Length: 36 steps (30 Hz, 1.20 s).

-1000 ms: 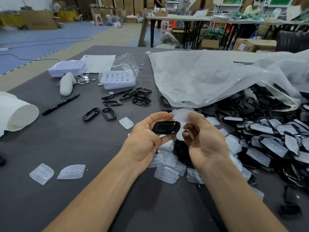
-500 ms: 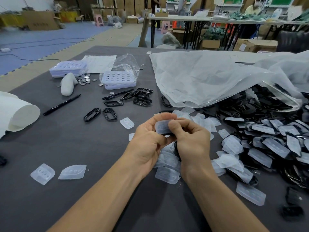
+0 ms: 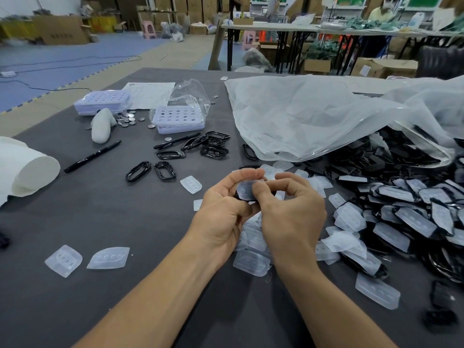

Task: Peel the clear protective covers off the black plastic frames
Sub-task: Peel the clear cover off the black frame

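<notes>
The grey desk [image 3: 75, 222] carries most of the job undone: a big heap of covered frames [image 3: 401, 217] spills from the clear bag [image 3: 326, 116]. Roughly a dozen bare frames [image 3: 164, 169] lie finished up left, with shed covers [image 3: 64, 259] scattered near me. My left grip [image 3: 223, 212] is clamped round one more piece above the desk, and my right grip [image 3: 293, 214] pinches its clear cover [image 3: 247, 190], not yet off.

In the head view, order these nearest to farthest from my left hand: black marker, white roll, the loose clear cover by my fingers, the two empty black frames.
From the left hand:
1. loose clear cover, just left of it.
2. empty black frames, farther left.
3. black marker, beyond the frames.
4. white roll, far left edge.
</notes>
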Available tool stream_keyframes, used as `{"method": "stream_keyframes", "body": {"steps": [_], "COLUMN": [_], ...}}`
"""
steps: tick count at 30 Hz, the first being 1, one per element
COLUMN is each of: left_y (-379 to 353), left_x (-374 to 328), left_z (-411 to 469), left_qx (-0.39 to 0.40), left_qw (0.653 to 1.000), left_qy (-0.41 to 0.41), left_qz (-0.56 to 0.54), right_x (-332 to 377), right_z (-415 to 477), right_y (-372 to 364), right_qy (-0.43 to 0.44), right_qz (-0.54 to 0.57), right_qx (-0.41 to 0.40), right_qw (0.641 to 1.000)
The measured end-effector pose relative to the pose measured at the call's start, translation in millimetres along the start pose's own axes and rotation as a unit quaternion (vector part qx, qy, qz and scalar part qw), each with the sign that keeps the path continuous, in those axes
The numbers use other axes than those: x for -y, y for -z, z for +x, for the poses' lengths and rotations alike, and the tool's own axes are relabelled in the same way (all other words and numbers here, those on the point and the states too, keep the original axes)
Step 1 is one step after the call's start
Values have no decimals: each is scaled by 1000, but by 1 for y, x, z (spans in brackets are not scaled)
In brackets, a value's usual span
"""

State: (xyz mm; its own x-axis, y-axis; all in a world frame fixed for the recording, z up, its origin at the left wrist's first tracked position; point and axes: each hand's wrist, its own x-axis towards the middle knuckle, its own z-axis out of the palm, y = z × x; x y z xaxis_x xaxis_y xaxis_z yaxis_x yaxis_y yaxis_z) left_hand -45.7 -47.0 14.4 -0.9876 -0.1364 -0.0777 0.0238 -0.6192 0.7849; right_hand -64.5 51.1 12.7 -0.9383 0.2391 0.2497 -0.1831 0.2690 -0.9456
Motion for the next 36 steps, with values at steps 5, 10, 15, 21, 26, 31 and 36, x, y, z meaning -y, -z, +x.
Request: {"method": "stream_keyframes", "body": {"steps": [5, 10, 15, 21, 26, 31, 36], "left_y": [1, 2, 3, 5, 7, 5, 8], "left_x": [0, 1, 1, 2, 0, -4, -5], "left_z": [1, 1, 1, 1, -2, -1, 2], "left_qx": [-14, -16, -7, -38, -45, -80, -115], "left_qw": [1000, 999, 999, 982, 966, 968, 970], "left_qy": [-3, -13, -32, -90, -64, -29, -7], "left_qz": [4, 33, 37, 160, 246, 237, 213], "right_x": [-2, -4, -3, -6, -7, -6, -4], "right_z": [0, 0, 2, 9, 17, 21, 23], "right_y": [0, -3, -1, 0, 6, 11, 13], "right_qy": [55, 88, 16, -55, -100, -107, -122], "right_qz": [-28, -47, 5, 70, 126, 145, 197], "right_qx": [-17, -6, 28, 98, 69, 76, 115], "right_qw": [998, 995, 999, 991, 985, 981, 966]}}
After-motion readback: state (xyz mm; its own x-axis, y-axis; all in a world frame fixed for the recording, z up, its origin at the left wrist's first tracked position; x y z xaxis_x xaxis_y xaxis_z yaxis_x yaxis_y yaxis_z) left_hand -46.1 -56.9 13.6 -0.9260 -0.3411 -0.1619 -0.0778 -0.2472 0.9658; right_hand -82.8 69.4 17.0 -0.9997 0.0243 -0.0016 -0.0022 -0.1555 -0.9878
